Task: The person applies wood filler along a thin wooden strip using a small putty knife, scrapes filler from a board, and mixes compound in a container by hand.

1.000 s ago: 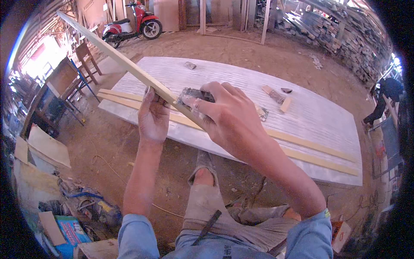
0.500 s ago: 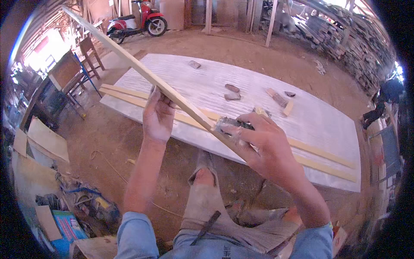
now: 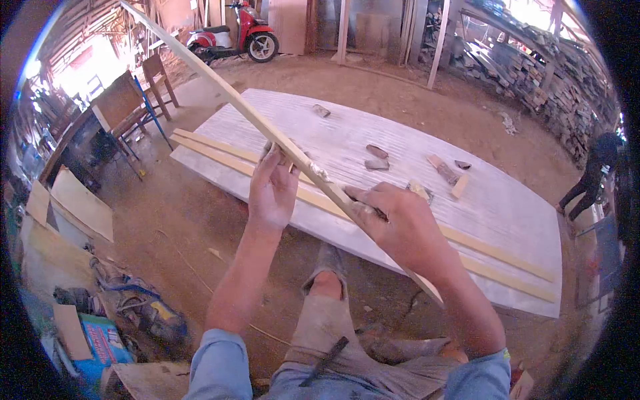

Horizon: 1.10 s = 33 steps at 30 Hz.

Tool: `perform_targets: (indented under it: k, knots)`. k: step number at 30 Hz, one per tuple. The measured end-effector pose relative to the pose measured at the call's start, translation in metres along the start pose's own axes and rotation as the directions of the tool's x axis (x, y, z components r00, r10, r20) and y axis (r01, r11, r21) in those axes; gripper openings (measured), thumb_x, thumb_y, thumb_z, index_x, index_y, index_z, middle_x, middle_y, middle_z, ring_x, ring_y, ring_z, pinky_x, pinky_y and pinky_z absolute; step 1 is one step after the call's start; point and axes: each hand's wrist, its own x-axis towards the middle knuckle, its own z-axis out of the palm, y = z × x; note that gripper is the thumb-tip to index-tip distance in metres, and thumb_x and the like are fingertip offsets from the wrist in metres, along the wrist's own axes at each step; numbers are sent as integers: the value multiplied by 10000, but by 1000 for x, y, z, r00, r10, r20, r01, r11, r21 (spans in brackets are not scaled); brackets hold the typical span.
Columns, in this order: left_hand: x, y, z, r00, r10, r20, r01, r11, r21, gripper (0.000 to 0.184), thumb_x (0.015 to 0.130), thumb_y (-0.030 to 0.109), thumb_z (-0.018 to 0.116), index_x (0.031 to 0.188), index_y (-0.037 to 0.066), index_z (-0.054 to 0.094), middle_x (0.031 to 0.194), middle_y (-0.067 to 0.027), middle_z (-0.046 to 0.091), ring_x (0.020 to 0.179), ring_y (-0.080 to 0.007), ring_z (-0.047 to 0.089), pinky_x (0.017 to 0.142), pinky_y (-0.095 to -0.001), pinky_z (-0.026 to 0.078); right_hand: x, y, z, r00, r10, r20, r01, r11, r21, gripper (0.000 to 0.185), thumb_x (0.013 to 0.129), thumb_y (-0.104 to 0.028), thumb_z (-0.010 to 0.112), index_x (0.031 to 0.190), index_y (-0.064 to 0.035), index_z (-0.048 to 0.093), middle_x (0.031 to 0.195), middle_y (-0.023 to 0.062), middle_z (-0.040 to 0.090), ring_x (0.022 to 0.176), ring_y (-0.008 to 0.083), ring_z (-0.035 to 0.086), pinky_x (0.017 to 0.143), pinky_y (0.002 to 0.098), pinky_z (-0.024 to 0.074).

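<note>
A long, narrow wooden strip (image 3: 243, 107) slants across the view, raised over a white panel (image 3: 280, 110). My left hand (image 3: 272, 190) is closed around the strip from below, near its middle. Something dark grey shows beside those fingertips, mostly hidden by the strip. Further down the strip, my right hand (image 3: 393, 217) is closed on it, fingers bent over its edge. Whether a block sits under the right palm cannot be made out. A whitish patch marks the strip between both hands. Two more pale strips lie along the panel's near side, partly behind my hands.
Several small blocks and scraps, including a brownish block (image 3: 377, 151), lie on the panel. A red scooter (image 3: 233, 37) and stacked timber (image 3: 527, 80) stand behind. Chairs (image 3: 123, 103) are at left, and tools (image 3: 143, 303) lie on the floor. Another person (image 3: 593, 173) stands at right.
The grey block under my right fingers is no longer plainly visible. My right hand now grips the strip directly. The view has shifted, and my left hand sits closer to the right.
</note>
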Motion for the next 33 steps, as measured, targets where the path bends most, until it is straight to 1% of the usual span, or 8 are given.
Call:
perform_targets:
  k: [2, 4, 6, 9, 22, 25, 30, 33]
  knots:
    - [5, 0, -9, 992, 6, 125, -4, 1000, -15, 252, 1002, 180, 494, 1198, 47, 578, 1112, -85, 654, 1070, -218, 603, 1055, -453, 411, -1, 3, -4, 999, -10, -38, 9, 1000, -26, 359, 857, -71, 628, 1213, -90, 668, 951, 175, 658, 873, 340, 644, 775, 403, 498]
    - [3, 1, -4, 996, -4, 86, 6, 1000, -27, 269, 968, 148, 545, 1213, 38, 553, 1127, -75, 645, 1092, -203, 594, 1053, -420, 419, 4, 1, -5, 996, -41, -74, 38, 998, -44, 375, 843, -66, 632, 1215, -99, 671, 969, 176, 655, 900, 344, 641, 793, 419, 496]
    - [0, 3, -3, 999, -18, 50, 20, 999, -33, 313, 935, 115, 597, 1228, 29, 528, 1142, -64, 636, 1115, -188, 585, 1050, -387, 428, 9, -10, -4, 903, -297, -311, 266, 954, -138, 273, 883, -173, 607, 1138, -125, 689, 968, 151, 620, 931, 346, 609, 803, 452, 485]
    - [2, 2, -5, 998, -30, 56, 35, 995, -93, 270, 1017, 193, 468, 1196, 23, 578, 1106, -108, 659, 1019, -230, 630, 977, -388, 489, 18, -26, 0, 866, -430, -254, 334, 877, -344, 266, 863, -153, 606, 1113, -124, 691, 969, 151, 598, 930, 325, 599, 822, 440, 475]
    - [0, 3, -2, 999, -2, 51, 2, 1000, -8, 272, 981, 159, 535, 1210, 16, 572, 1121, -90, 663, 1064, -211, 629, 971, -368, 500, -21, -18, -8, 925, -352, -142, 263, 865, -428, 257, 844, -127, 590, 1070, -108, 710, 984, 170, 590, 932, 333, 602, 848, 436, 477]
    - [0, 4, 7, 1000, 13, 2, -13, 997, 75, 242, 964, 172, 575, 1163, 36, 597, 1078, -63, 666, 1012, -179, 630, 916, -342, 505, -31, -6, -17, 960, -261, -101, 204, 901, -383, 301, 828, -126, 668, 1126, -142, 705, 1019, 157, 608, 961, 333, 604, 839, 436, 479]
    - [1, 0, 41, 995, 104, -5, -101, 980, 172, 169, 946, 123, 609, 1097, 48, 610, 990, -48, 677, 880, -130, 656, 788, -288, 529, -16, 0, -40, 937, -169, -306, 136, 983, -126, 320, 850, -53, 647, 1165, -85, 695, 1099, 186, 644, 969, 323, 643, 837, 357, 499]
    - [4, -3, 56, 989, 131, -65, -110, 961, 255, 178, 937, 114, 624, 1091, 27, 601, 970, -64, 676, 844, -131, 657, 742, -277, 536, 17, -8, -49, 909, -210, -359, 195, 978, -80, 355, 839, -22, 636, 1184, -91, 685, 1094, 169, 655, 956, 339, 633, 859, 389, 489]
